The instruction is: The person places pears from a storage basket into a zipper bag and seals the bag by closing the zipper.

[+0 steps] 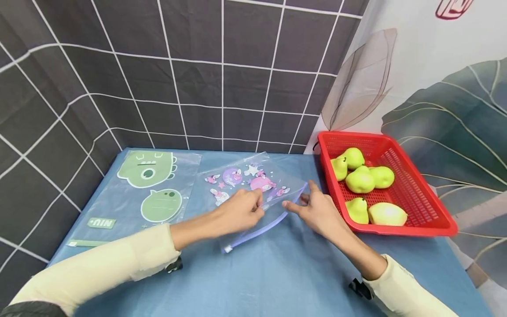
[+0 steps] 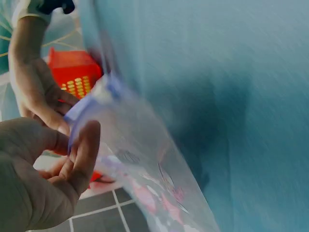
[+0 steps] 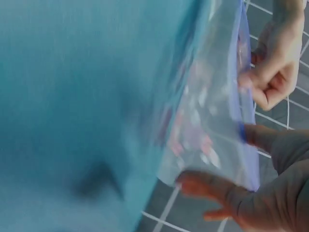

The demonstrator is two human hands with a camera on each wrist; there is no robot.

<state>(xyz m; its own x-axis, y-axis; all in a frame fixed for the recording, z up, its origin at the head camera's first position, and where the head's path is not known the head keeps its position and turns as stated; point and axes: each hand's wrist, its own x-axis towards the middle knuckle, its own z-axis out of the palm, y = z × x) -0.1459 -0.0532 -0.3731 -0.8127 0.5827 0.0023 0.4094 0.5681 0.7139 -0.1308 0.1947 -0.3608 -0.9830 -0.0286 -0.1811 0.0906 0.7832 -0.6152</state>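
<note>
A clear zip bag (image 1: 237, 187) with pink and purple cartoon prints lies mid-table, its purple zip edge towards the person and a white slider (image 1: 227, 248) at the near end. My left hand (image 1: 241, 209) pinches the zip edge between thumb and fingers; the left wrist view shows the purple strip (image 2: 81, 108) by the fingertips. Across the bag's right corner, my right hand (image 1: 318, 211) holds the same edge, thumb on the strip and index finger stretched along the corner. In the right wrist view the thumb (image 3: 260, 136) touches the purple strip.
A red basket (image 1: 431, 207) at the right holds several green pears (image 1: 360, 179) and a pale yellow-green mango-like fruit (image 1: 387, 214). Left of the zip bag, a second clear bag (image 1: 130, 207) with green dinosaur prints lies flat on the blue tablecloth (image 1: 253, 281). A dark gridded curtain (image 1: 198, 83) stands behind.
</note>
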